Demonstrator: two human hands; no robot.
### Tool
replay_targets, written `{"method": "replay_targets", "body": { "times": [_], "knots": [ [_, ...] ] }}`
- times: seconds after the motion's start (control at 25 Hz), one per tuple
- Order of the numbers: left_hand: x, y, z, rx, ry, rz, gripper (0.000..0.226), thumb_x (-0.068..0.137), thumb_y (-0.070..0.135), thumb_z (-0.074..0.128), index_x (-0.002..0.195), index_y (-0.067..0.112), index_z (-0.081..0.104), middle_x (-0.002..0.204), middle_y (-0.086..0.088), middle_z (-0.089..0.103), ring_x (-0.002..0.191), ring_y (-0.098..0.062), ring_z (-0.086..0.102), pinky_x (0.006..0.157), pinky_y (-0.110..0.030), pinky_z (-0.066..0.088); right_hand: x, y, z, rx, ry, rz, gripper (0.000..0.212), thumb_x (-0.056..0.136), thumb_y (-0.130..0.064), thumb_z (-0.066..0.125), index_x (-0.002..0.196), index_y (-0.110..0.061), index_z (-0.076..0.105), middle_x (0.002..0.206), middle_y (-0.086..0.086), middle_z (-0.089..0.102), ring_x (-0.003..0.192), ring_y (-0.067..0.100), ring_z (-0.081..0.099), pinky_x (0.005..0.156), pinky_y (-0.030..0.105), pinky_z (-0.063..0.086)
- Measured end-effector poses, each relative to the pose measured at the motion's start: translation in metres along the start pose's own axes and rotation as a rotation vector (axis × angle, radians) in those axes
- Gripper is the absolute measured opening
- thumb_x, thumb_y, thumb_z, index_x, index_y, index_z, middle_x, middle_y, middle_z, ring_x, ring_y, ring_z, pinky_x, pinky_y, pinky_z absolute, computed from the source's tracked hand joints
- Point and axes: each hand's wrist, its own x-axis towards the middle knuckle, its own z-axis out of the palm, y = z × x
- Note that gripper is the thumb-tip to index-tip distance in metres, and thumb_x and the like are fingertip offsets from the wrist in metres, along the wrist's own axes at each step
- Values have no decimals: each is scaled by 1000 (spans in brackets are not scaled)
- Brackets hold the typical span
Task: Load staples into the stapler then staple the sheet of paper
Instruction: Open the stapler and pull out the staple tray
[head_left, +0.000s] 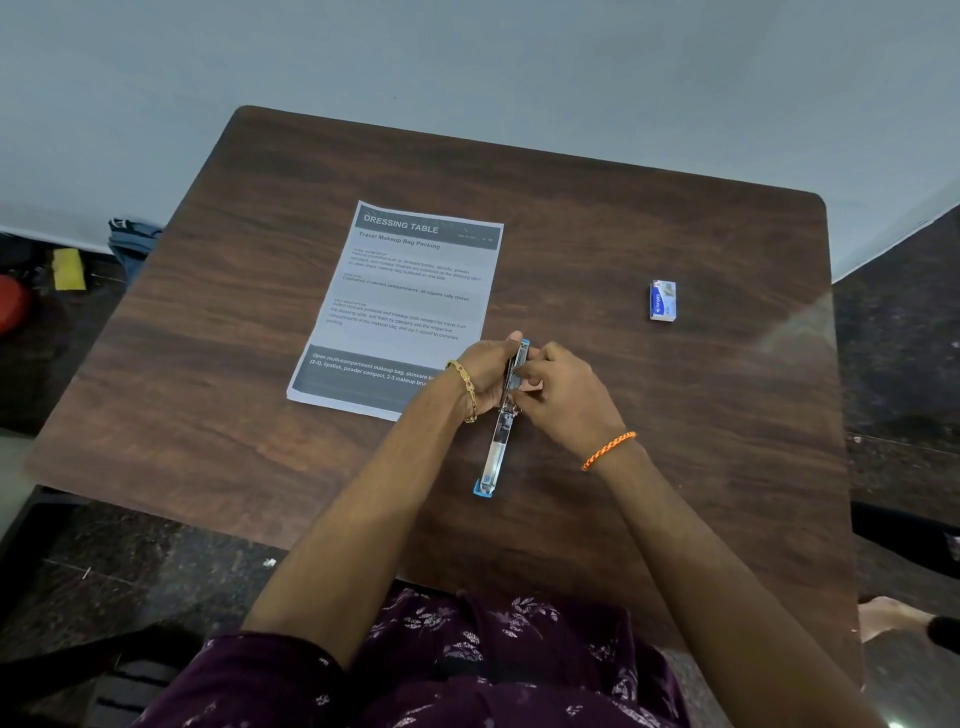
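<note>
- Loading step under way: the stapler (500, 447) lies hinged fully open on the worktop (675, 415), just right of the paper (400, 306).
- Left hand (485, 382) is closed around its far half, steadying it.
- Right hand (558, 387) pinches at the channel; whether staples sit in that grip, cannot tell.
- Box (663, 301) waits far right.
- Next move likely: seat the strip, close the top.

Blue stapler (500, 431) swung open (flat); printed sheet (400, 306) beside.

Between the fingers (524, 370), a blue-and-silver stapler (497, 452); left of them, white paper (410, 306) with grey bands; right, a blue-and-white box (663, 301). Dark brown woodgrain table (675, 426); purple floral clothing (467, 670).
</note>
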Motion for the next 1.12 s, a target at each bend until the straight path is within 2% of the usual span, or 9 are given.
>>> {"method": "replay_targets", "body": {
  "times": [0.2,0.32,0.4,0.52,0.68,0.84,0.96,1.12],
  "knots": [
    [-6,-1,3,-37,-1,-28,37,99,24,37,73,6,55,45,-2,61,41,-14,61,45,-21,50,5,7,-1,106,-18,17,15,71,-14,68,83,-8,62,83,0,48,73,17,53,67,31,47],
    [-7,-1,3,-40,-8,-45,35,99,28,37,77,7,54,49,-3,63,45,-16,64,43,-27,54,9,8,-6,299,-43,85,15,69,-4,70,73,-13,58,73,-6,47,59,2,48,60,11,41],
    [-8,1,4,-61,-32,-58,37,100,28,35,75,7,53,48,-4,62,46,-18,62,42,-33,55,8,11,-9,409,-82,127,19,69,-4,71,69,-18,58,71,-5,55,55,-1,49,58,8,41],
    [-8,1,5,-65,-90,-78,49,101,33,28,68,8,55,46,-2,55,44,-15,55,51,-35,59,4,15,-14,635,-104,180,18,72,-3,72,71,-16,60,73,3,65,61,5,58,60,17,49],
    [-5,0,8,-130,-91,-126,39,99,37,30,90,9,56,71,-4,71,62,-17,71,73,-44,55,-8,33,-30,886,68,354,16,78,-1,68,85,-13,61,78,9,64,64,5,63,56,15,54],
    [-4,2,14,-108,-107,-136,38,99,42,29,94,14,55,73,2,75,76,-16,70,80,-43,49,-34,83,-50,763,107,564,12,82,5,61,93,-1,63,70,6,61,51,-1,63,53,10,53],
    [0,2,19,-98,-102,-157,38,98,43,29,93,16,55,72,4,75,86,-19,65,78,-42,49,-58,118,-50,492,98,685,12,82,1,62,78,-10,67,66,1,63,59,12,64,58,16,53],
    [4,-1,27,-104,-79,-179,39,98,44,29,92,17,56,69,4,75,71,-15,71,72,-38,51,-72,123,-45,373,137,766,9,82,-2,62,86,-6,69,65,-1,64,66,22,61,70,24,51]
  ]
}}
